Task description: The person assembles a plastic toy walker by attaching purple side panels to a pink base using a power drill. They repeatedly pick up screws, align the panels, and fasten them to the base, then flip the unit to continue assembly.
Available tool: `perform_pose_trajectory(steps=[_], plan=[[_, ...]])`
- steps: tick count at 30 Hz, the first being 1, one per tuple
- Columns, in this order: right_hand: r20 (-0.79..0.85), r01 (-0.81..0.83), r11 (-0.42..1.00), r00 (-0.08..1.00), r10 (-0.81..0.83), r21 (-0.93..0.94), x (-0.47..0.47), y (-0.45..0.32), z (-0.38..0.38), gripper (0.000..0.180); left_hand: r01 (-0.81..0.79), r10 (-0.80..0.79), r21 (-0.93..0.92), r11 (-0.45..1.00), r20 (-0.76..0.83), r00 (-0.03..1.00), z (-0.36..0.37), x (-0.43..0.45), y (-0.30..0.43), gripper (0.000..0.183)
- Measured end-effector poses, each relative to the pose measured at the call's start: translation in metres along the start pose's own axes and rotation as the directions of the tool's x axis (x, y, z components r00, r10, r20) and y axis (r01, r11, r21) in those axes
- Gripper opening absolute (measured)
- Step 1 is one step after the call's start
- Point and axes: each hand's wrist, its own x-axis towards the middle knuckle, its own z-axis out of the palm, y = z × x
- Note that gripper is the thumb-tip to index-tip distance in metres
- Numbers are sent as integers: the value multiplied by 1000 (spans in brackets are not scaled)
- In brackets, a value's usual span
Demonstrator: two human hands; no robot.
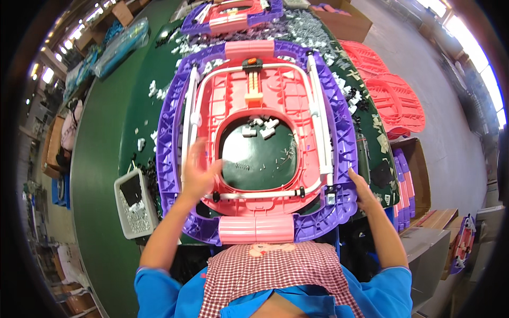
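In the head view a purple and pink plastic frame lies flat before me. Inside it sits a pink plastic panel with an oval opening. White metal tubes run along both sides, and an orange-buttoned black clip is at the far middle. My left hand, blurred, is over the frame's left inner side near the tube, its fingers apart; whether it touches is unclear. My right hand rests against the frame's right outer edge near the lower corner, fingers partly hidden. White plastic fittings show through the opening.
A light grey bin of small metal parts stands left of the frame. Another purple and pink frame lies at the far end, among scattered fittings. Pink panels and a cardboard box of purple and pink pieces are at the right.
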Motion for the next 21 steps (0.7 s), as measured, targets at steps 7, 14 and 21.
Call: perform_pose_trajectory(steps=[7, 14, 21], plan=[[-28, 208, 974, 978, -206, 90, 18, 22, 12, 30, -2, -66, 404, 915, 155, 986, 268, 103, 46, 65], [-116, 192, 961, 978, -171, 198, 22, 49, -10, 33, -13, -50, 271, 962, 224, 973, 300, 108, 51, 47], [-129, 257, 965, 960, -249, 53, 3, 36, -2, 30, -25, -33, 286, 958, 197, 980, 297, 90, 46, 49]])
